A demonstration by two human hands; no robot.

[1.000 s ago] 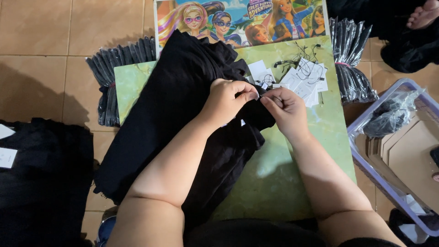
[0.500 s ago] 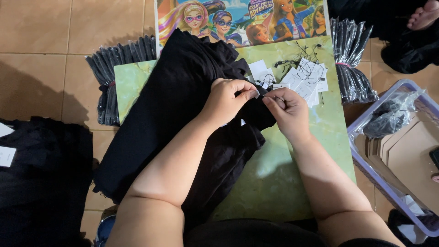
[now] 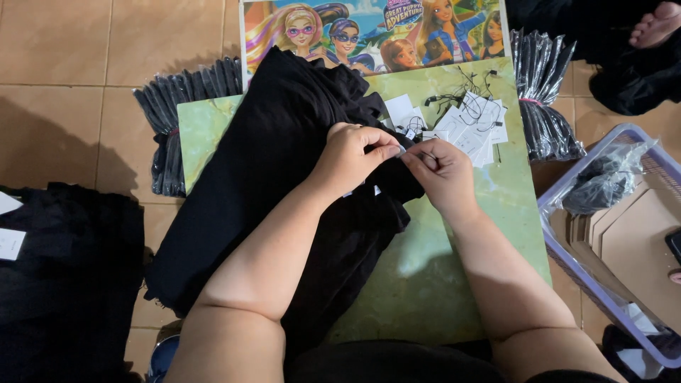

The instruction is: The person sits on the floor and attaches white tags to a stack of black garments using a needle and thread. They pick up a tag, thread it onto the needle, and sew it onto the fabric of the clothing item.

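From the head view, the left hand (image 3: 352, 157) rests on the black garment (image 3: 284, 177), thumb and forefinger pinched shut on a fold at its right edge. The right hand (image 3: 441, 174) sits just beside it, fingertips almost touching the left's, closed narrowly on something small; it looks like the thin black string of a tag, but it is too small to tell for sure.

Compared with a second ago, little has shifted: both hands remain in the same spot over the cloth, and the fingertips have drawn slightly closer together at the pinch point. The garment has not moved on the green board (image 3: 440, 284). This suggests fine fingerwork at the fabric's edge is under way, not yet finished.

Just beyond the right hand lies a loose pile of white paper tags (image 3: 472, 124) with black strings. Further right stands a bundle of black packets (image 3: 543, 85), and a clear plastic bin (image 3: 567, 262) holding cardboard pieces.
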